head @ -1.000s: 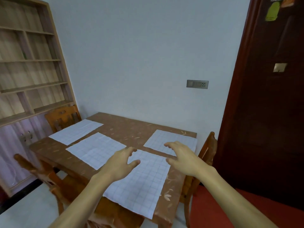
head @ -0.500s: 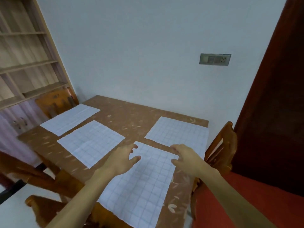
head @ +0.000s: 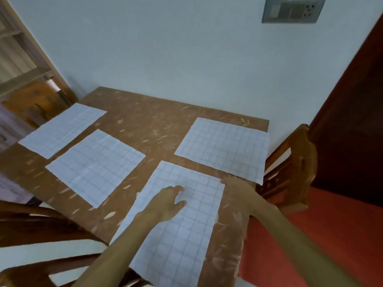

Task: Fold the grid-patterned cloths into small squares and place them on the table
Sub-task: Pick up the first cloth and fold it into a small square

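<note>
Across the middle of the frame, a brown table [head: 157, 121] with a smooth, faintly shiny top printed with pale leaf marks. On it, four thin, matt white cloths with a fine blue grid: nearest cloth [head: 186, 235] at lower centre, right cloth [head: 223, 146], middle cloth [head: 95, 164] with faint creases, far-left cloth [head: 64, 127]. At right, a chair [head: 304, 162] of glossy varnished orange-brown wood; at lower left, a darker wooden chair [head: 41, 224]. Behind, a smooth, matt pale wall [head: 165, 48] with a grey, metallic-looking socket plate [head: 292, 10] at upper right. Dark reddish-brown door [head: 352, 110] at the right edge, dull in finish. Pale wood-grain shelf unit [head: 20, 59] at upper left. Matt red surface [head: 310, 235] at lower right, material unclear.
</note>
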Tool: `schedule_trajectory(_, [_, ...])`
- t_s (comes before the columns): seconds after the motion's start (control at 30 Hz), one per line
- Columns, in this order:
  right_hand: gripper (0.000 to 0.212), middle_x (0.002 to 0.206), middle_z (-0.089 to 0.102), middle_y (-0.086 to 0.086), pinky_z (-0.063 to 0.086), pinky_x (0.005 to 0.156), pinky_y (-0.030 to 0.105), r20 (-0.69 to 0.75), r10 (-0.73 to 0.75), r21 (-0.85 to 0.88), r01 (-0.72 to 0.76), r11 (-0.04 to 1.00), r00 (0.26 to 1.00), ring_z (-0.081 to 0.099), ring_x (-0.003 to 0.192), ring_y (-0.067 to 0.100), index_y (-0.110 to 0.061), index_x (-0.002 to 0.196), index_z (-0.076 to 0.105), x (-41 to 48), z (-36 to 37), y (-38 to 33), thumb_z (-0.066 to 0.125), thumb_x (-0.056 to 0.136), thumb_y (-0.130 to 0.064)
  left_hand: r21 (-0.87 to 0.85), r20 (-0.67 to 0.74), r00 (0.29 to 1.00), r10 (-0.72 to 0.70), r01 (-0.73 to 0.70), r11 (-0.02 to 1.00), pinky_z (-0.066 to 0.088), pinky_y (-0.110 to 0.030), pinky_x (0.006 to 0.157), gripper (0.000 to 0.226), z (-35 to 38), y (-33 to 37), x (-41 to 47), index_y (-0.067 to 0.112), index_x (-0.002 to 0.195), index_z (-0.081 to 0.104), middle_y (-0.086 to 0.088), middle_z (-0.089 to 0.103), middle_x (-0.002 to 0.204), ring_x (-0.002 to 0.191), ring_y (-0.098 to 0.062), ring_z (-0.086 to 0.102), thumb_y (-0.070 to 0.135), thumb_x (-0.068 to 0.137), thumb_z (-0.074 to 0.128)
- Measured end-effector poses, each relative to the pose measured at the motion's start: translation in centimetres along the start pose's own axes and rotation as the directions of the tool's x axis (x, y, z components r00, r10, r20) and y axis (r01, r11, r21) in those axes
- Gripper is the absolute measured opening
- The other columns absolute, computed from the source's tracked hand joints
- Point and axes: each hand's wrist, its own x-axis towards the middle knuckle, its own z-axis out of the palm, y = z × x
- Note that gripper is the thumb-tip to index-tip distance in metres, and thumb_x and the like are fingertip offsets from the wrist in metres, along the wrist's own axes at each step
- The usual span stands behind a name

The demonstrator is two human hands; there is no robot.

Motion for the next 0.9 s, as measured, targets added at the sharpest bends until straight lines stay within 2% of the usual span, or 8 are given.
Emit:
schedule_trajectory(0.1, [0.057,0.143,0.053,0.009,0.041,0.110,0.038,0.047,0.030,0.007,-0.030,1.000,0.998,0.055,0.127,0.025,-0.011,0.144,0.048,2.4,1.1,0.8,0.056,0.091,-0.030,-0.002,0.040,0.999,0.020,-0.020,1.000,0.043,-0.027,0.103,0.045,0.3,-1.0,3.5,0.025,0.142,0.048,-0.002,0.056,0.139,0.128,-0.018,0.053,0.038,0.100,0.056])
schedule_trajectory(0.17, [0.049,0.138,0.057,0.007,0.044,0.105,0.037,0.034,0.044,-0.004,-0.044,0.999,0.998,0.060,0.118,0.023,-0.011,0.141,0.050,3.9,1.8,1.3,0.061,0.094,-0.019,0.022,0.063,0.997,0.043,-0.044,0.999,0.046,-0.030,0.103,0.044,0.4,-1.8,6.0,0.024,0.142,0.048,-0.003,0.057,0.136,0.127,-0.019,0.053,0.037,0.100,0.054])
schedule_trajectory(0.27, [0.039,0.131,0.060,0.006,0.052,0.094,0.041,0.002,0.097,0.047,-0.097,0.994,0.995,0.064,0.102,0.019,-0.014,0.133,0.057,6.4,2.8,1.6,0.060,0.094,-0.015,0.051,0.084,0.994,0.071,-0.076,0.996,0.047,-0.032,0.103,0.041,0.6,-3.4,10.1,0.024,0.140,0.050,-0.002,0.058,0.134,0.125,-0.019,0.054,0.036,0.101,0.053])
schedule_trajectory(0.43, [0.043,0.141,0.053,0.001,0.053,0.092,0.040,0.013,0.221,-0.051,-0.220,0.974,0.975,0.062,0.113,0.022,-0.017,0.140,0.050,10.4,4.1,2.0,0.053,0.097,-0.015,0.079,0.107,0.989,0.098,-0.107,0.991,0.051,-0.039,0.098,0.035,1.3,-6.6,16.8,0.022,0.134,0.056,-0.003,0.055,0.136,0.123,-0.023,0.054,0.028,0.100,0.052])
schedule_trajectory(0.57, [0.045,0.143,0.045,0.007,0.058,0.079,0.042,0.008,0.339,-0.118,-0.336,0.934,0.941,0.062,0.107,0.027,-0.013,0.140,0.042,13.0,5.1,2.6,0.055,0.098,-0.017,0.103,0.040,0.994,0.103,-0.106,0.989,0.044,-0.041,0.108,0.043,1.5,-10.3,21.8,0.020,0.142,0.050,-0.009,0.042,0.152,0.140,-0.028,0.039,0.021,0.099,0.055])
schedule_trajectory(0.63, [0.044,0.142,0.045,0.009,0.058,0.079,0.042,-0.012,0.391,-0.134,-0.389,0.911,0.920,0.062,0.107,0.029,-0.011,0.138,0.043,13.7,5.6,2.9,0.057,0.097,-0.020,0.173,0.021,0.992,0.125,-0.127,0.977,0.040,-0.043,0.112,0.052,1.6,-11.9,23.6,0.021,0.147,0.044,-0.011,0.037,0.155,0.144,-0.030,0.034,0.018,0.097,0.058])
schedule_trajectory(0.77, [0.043,0.140,0.044,0.011,0.058,0.079,0.041,-0.023,0.432,-0.156,-0.430,0.889,0.901,0.065,0.103,0.031,-0.011,0.135,0.044,14.4,6.8,3.3,0.057,0.097,-0.027,0.240,0.099,0.984,0.148,-0.168,0.956,0.048,-0.047,0.103,0.059,2.5,-14.1,25.5,0.021,0.150,0.039,-0.013,0.035,0.154,0.141,-0.035,0.037,0.017,0.095,0.061])
schedule_trajectory(0.9, [0.034,0.124,0.058,0.008,0.057,0.079,0.039,-0.028,0.454,-0.105,-0.455,0.884,0.890,0.066,0.099,0.027,-0.012,0.127,0.049,15.2,7.0,3.7,0.057,0.097,-0.026,0.295,0.012,0.984,0.176,-0.171,0.940,0.056,-0.041,0.088,0.064,2.6,-14.2,25.7,0.019,0.148,0.042,-0.014,0.049,0.137,0.121,-0.034,0.053,0.016,0.090,0.068])
